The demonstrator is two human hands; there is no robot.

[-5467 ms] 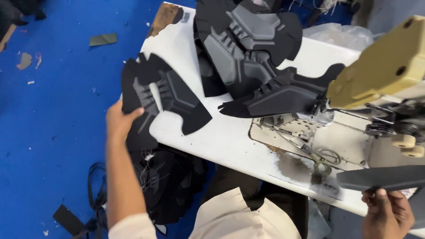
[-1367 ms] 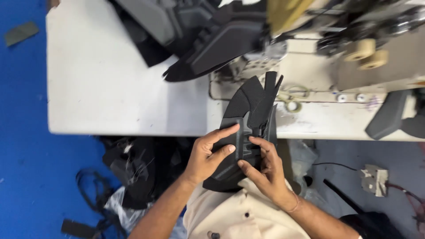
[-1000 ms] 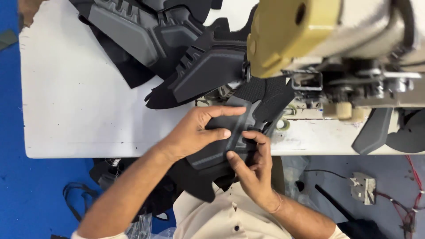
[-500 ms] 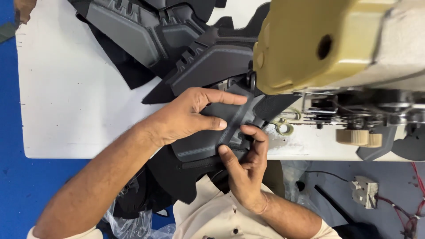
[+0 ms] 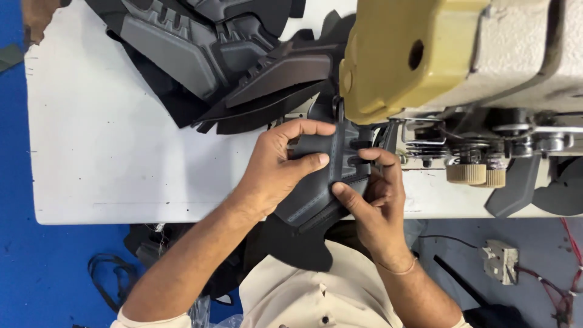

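Left hand point(image 5: 276, 167): you are pinching the dark grey stitched shoe-upper panel point(image 5: 322, 182) at the white desk's point(image 5: 121, 164) near edge.
Right hand point(image 5: 370, 200): gripping the panel's lower side.
Progress: you are feeding it beneath the beige sewing machine head point(image 5: 413, 54); sewing looks not yet begun.

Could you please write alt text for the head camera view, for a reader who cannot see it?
Seen from above, a person's left hand and right hand pinch a dark grey stitched panel under the head of a beige sewing machine. A stack of similar dark panels lies on the white table.
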